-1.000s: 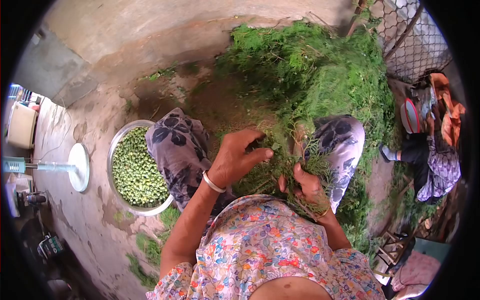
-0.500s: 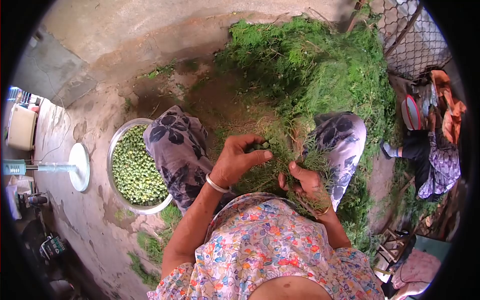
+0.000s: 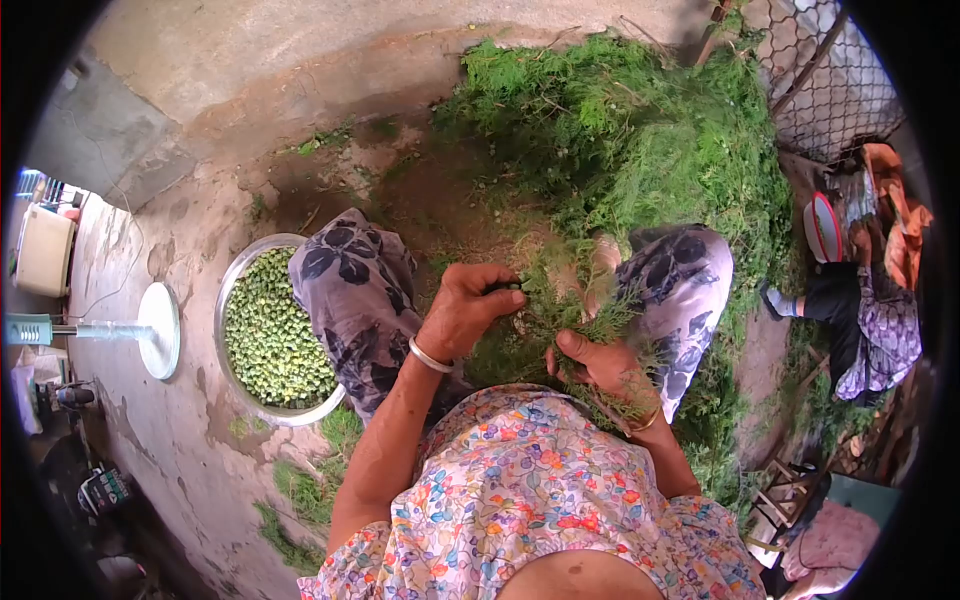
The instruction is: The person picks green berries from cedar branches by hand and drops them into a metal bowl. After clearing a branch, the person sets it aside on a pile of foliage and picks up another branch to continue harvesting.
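Observation:
My left hand (image 3: pixel 468 310), with a white bangle at the wrist, is curled shut, thumb pressed toward the index finger. Small green cones are in its fingers, mostly hidden now. Just to its right, my right hand (image 3: pixel 603 368), wearing a gold-coloured bangle, grips a leafy evergreen sprig (image 3: pixel 575 290). The sprig's fronds fan out above the hand, and its stem runs down past the wrist. Left of my knee, a metal basin (image 3: pixel 225 345) holds a heap of small green cones (image 3: pixel 275 335).
A big pile of cut evergreen branches (image 3: pixel 690 160) lies ahead and to the right, against the wall. A pedestal fan (image 3: pixel 158 330) stands at the left. At the far right another person (image 3: pixel 885 340) sits near a red-rimmed bowl (image 3: pixel 822 228). Loose sprigs (image 3: pixel 300 490) lie below the basin.
My left hand has shifted slightly left and up, and its fingers have closed further over the cones. The sprig in my right hand has tilted upward, its fronds standing higher between the hands.

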{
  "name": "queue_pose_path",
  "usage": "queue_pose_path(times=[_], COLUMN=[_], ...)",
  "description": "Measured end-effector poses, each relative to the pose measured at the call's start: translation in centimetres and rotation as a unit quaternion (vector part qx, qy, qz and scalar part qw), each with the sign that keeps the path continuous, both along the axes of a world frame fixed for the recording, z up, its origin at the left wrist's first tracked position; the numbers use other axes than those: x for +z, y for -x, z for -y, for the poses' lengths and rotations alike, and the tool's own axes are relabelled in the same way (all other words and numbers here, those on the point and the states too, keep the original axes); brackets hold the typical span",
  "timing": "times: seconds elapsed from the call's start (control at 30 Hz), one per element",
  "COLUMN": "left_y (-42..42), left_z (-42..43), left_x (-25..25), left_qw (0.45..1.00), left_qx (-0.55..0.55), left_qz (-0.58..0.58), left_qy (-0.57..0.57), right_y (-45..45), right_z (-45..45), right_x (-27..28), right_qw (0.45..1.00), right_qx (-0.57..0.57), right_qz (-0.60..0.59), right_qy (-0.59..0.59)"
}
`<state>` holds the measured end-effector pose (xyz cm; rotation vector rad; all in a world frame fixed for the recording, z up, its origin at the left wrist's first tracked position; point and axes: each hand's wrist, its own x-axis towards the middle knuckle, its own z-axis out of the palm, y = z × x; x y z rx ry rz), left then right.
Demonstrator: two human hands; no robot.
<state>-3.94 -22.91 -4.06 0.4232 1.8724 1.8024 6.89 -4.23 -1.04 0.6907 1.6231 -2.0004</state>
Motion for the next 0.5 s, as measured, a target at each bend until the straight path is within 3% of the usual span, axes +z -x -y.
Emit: queue_pose_path(times=[0.13,0.2,0.37,0.47,0.5], left_y=[0.6,2.6,1.7,0.4,0.0], left_z=[1.7,3.6,2.5,1.1,0.8], left_x=[-1.2,-2.1,-0.4,-1.9,-1.9], left_qw=[0.993,0.922,0.891,0.898,0.897], left_qx=[0.079,0.214,0.169,0.037,0.038], left_qz=[0.078,0.212,0.302,0.301,0.301], left_qy=[-0.025,-0.244,-0.294,-0.32,-0.32], right_y=[-0.9,-1.1,-1.1,-1.1,-1.3], right_z=[-0.5,-1.8,-2.0,-2.0,-1.8], right_x=[1.1,0.4,0.8,2.0,1.7], right_qw=[1.0,1.0,0.997,0.997,0.997], right_qx=[-0.002,0.005,0.01,0.025,0.025], right_qz=[-0.011,-0.016,-0.048,-0.037,-0.036], right_qy=[0.014,-0.014,-0.052,-0.057,-0.057])
